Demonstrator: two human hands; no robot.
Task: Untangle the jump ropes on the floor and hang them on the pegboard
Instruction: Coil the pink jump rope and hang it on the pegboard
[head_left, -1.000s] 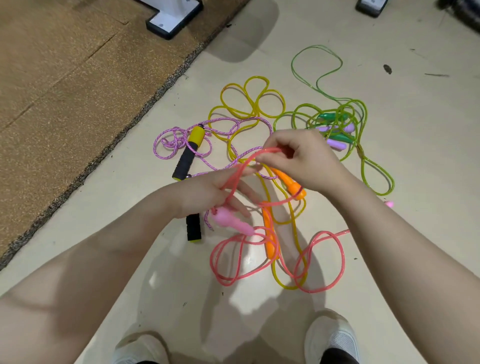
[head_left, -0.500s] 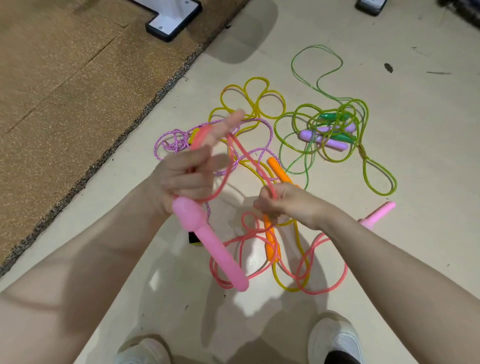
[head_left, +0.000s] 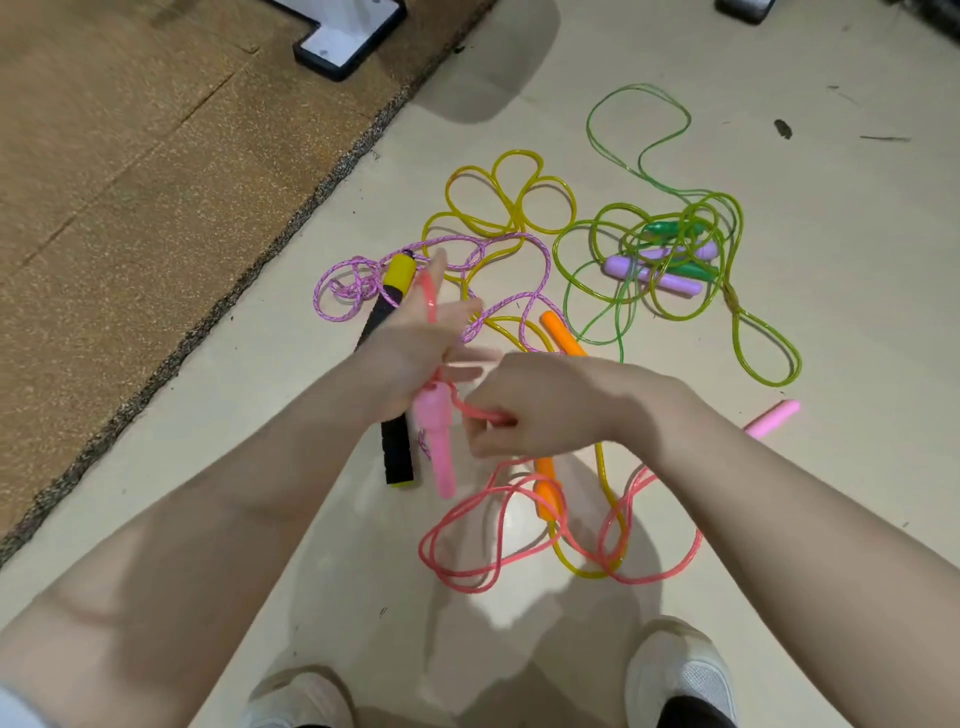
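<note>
**Pink rope half gathered over the tangle**

Pale floor (head_left: 779, 519) holds our tangle. Our left hand (head_left: 415, 353) grips the pink handle (head_left: 439, 441), pointing toward us, cord looped over its fingers. Our right hand (head_left: 540, 410), just beside, pinches the pink rope (head_left: 519, 551), which trails down-right to loops below.

Bright overhead light, soft shadows below, motion-blurred fingers, wide-angle distortion.

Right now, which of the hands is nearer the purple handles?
Right. The right hand lies just below-left of the purple handles; the left hand is farther left, over the black-and-yellow handle.
</note>
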